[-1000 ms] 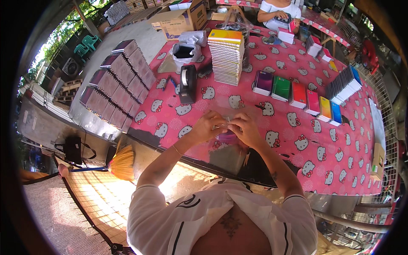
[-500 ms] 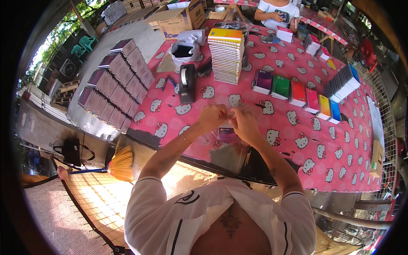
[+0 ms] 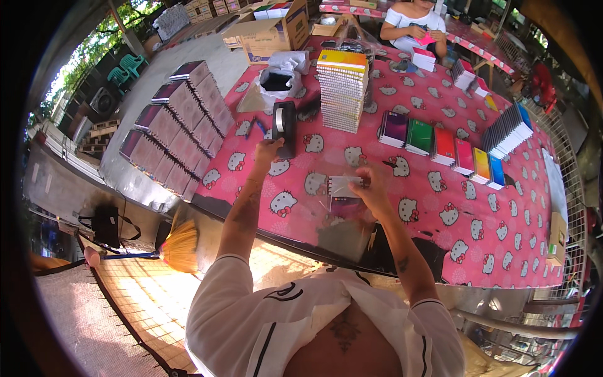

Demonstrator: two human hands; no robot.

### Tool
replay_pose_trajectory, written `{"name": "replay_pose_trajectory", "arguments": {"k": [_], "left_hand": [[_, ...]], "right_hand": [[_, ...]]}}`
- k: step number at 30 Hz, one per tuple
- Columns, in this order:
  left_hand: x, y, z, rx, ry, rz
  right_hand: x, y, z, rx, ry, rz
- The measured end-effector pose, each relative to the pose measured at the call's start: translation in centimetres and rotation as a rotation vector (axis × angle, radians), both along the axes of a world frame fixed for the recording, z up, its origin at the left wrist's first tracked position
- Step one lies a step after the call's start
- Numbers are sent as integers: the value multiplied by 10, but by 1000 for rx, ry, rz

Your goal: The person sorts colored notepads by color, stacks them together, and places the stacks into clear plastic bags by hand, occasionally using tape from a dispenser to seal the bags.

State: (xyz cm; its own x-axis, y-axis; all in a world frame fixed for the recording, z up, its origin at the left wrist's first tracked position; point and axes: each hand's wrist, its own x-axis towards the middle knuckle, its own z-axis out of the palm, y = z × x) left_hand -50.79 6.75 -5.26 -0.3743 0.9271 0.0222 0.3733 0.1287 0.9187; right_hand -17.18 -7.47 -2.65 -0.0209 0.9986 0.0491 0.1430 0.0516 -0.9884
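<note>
My left hand [image 3: 270, 149] is at the near end of the black tape dispenser [image 3: 284, 129], its fingers curled there; whatever they pinch is too small to make out. In front of me my right hand [image 3: 372, 183] grips the side of a small spiral notebook bundle [image 3: 345, 186], which shows a white end with wire loops and a purple cover. Clear plastic seems to lie around this bundle. Beyond it stands a tall stack of spiral notebooks [image 3: 342, 94] with a yellow one on top.
Rows of stacked notebooks [image 3: 179, 129] stand at the left. A colour row includes a green notebook [image 3: 419, 136]; more notebooks [image 3: 507, 132] lean at the right. Pens [image 3: 260, 125] and a white plastic bag [image 3: 281, 78] lie beyond the dispenser. Across the table sits a person [image 3: 414, 28].
My left hand has left the bundle and moved left to the tape dispenser. My right hand stays at the bundle, now at its right side. The person opposite now handles something pink.
</note>
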Motion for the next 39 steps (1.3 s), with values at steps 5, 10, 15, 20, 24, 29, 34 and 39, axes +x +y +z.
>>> {"name": "replay_pose_trajectory", "arguments": {"k": [5,10,15,20,24,29,34,39], "left_hand": [[26,-18,-24,247,-665,111],[-11,-26,-14,94,667,59],[62,-38,103,308,891,-617],[167,-36,153,152,1174,-1494],[148,10,78,-513,613,-1490],[116,-20,20,-479,-231,-1256],[148,-104,105,329,794,-1146],[151,-136,106,298,587,-853]], "right_hand": [[9,1,-5,-68,57,-15],[0,7,-13,-26,40,19],[-2,5,-11,-24,25,-34],[2,0,8,-60,51,9],[-7,-3,12,-62,101,19],[-11,-20,-7,40,261,-191],[0,-82,-71,-528,592,210],[-41,-95,-45,-638,1396,397]]}}
